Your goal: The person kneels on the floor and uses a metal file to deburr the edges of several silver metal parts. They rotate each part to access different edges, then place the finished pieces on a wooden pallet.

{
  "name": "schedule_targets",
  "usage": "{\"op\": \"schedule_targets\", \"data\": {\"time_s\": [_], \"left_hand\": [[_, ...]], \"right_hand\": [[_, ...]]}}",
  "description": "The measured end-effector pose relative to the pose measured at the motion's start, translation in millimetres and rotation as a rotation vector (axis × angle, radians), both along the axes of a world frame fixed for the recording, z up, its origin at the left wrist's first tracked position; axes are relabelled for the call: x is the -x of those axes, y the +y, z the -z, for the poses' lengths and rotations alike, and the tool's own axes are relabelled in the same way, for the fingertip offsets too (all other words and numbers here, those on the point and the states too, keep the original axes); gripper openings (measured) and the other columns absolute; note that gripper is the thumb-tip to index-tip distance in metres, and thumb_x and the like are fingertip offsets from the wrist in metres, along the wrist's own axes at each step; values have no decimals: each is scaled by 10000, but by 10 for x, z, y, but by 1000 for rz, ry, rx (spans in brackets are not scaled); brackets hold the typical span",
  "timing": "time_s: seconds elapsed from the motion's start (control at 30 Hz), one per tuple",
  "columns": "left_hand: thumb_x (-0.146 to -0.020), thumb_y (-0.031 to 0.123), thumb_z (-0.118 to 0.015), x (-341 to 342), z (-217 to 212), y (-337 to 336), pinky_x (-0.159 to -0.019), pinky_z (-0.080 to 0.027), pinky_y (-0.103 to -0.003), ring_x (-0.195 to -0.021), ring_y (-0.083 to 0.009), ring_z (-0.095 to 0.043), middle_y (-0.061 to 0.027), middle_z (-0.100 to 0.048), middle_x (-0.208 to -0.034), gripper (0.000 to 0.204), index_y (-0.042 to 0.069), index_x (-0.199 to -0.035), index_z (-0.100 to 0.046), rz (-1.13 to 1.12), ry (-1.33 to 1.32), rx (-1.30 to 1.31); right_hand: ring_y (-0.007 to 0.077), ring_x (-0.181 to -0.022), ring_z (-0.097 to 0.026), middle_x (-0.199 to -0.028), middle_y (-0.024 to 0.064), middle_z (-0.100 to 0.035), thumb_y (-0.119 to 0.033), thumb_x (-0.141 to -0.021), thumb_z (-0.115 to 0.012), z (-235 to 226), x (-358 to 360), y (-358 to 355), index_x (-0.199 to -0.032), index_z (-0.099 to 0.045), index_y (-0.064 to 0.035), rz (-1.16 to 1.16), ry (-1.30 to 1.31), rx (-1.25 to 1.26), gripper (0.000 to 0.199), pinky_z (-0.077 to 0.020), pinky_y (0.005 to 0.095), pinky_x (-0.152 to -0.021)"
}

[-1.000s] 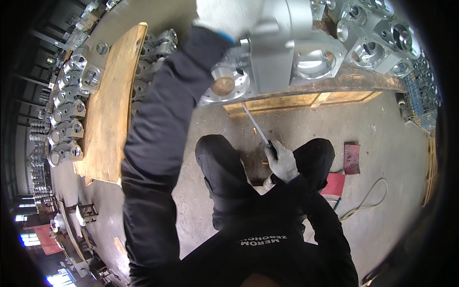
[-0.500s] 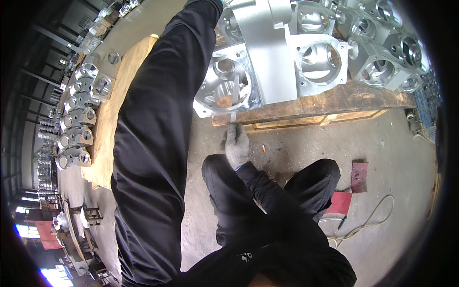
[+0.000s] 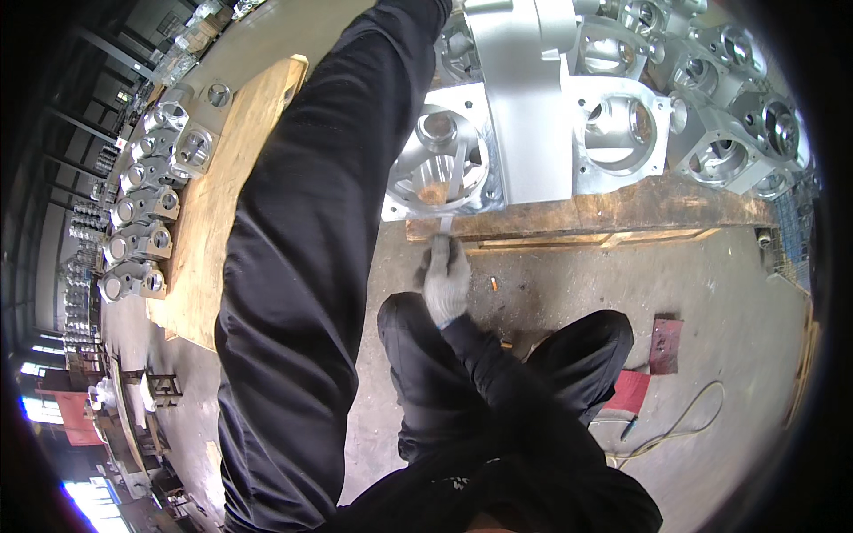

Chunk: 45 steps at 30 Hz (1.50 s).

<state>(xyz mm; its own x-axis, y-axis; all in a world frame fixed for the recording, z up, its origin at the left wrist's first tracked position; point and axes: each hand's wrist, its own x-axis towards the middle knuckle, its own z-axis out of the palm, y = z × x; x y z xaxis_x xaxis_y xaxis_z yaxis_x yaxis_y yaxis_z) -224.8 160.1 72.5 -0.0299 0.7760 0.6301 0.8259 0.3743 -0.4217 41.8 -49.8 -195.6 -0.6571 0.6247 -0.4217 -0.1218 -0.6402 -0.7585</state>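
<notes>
In a pale grey work glove, my right hand is closed round the lower end of a flat metal strip. The strip points up, its upper length showing in the round opening of a silver metal casting. That casting has a square flange with corner holes and rests at the edge of a wooden bench. Reaching past the casting's left side, my left arm in a black sleeve runs out at the top edge, so its hand is out of sight. A smooth silver column rises beside the opening.
More castings crowd the bench at right. At left, a row of castings stands along a plywood board. On the concrete floor lie red pieces, a looped hose and a small orange stub. My knees are below the bench.
The whole view has shifted, putting the castings farther right. My right hand sits slightly lower relative to the casting, still gripping the strip. The left cuff has slipped farther out at the top.
</notes>
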Motion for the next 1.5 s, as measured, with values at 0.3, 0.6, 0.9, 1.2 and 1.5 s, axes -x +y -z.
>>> {"op": "schedule_targets", "data": {"time_s": [0.3,0.6,0.9,1.2,1.5], "left_hand": [[-1017,274,-510,-163,-46,-54,-875,-563,-453,-944,-328,-731,-175,-770,-974,367,64,-910,-791,-60,-14,47],[-1004,245,-519,-119,-11,-30,-852,-569,-453,-914,-329,-735,-162,-772,-956,343,67,-892,-790,-38,39,63],[-1021,264,-512,-147,2,-32,-855,-569,-445,-928,-317,-725,-158,-767,-925,365,84,-866,-789,-82,53,35],[-1028,249,-487,-428,-54,-177,-899,-562,-454,-987,-324,-726,-170,-771,-989,366,75,-950,-799,-128,-95,45],[-1015,223,-470,-586,-75,-213,-864,-584,-478,-977,-360,-738,-188,-755,-1064,337,86,-1062,-774,-65,-348,40]], "right_hand": [[103,-477,-520,-675,-5,-536,-414,-1080,-564,96,-84,279,-1013,-619,-64,-181,7,-3,361,-394,281,-415],[104,-452,-524,-635,-15,-522,-525,-1061,-547,70,-353,660,-973,-609,-56,-515,-124,-259,481,-401,284,-400],[91,-456,-515,-631,-30,-543,-516,-1063,-547,124,-436,968,-973,-627,-72,-640,-78,-346,460,-364,264,-396],[84,-418,-451,-631,-34,-520,-509,-1069,-544,17,-608,1072,-940,-618,-69,-773,-162,-331,464,-343,260,-389],[96,-557,-577,-694,-18,-610,-136,-949,-755,-100,-2469,1391,-999,-607,-25,-444,-317,-675,191,-439,281,-476]]}}
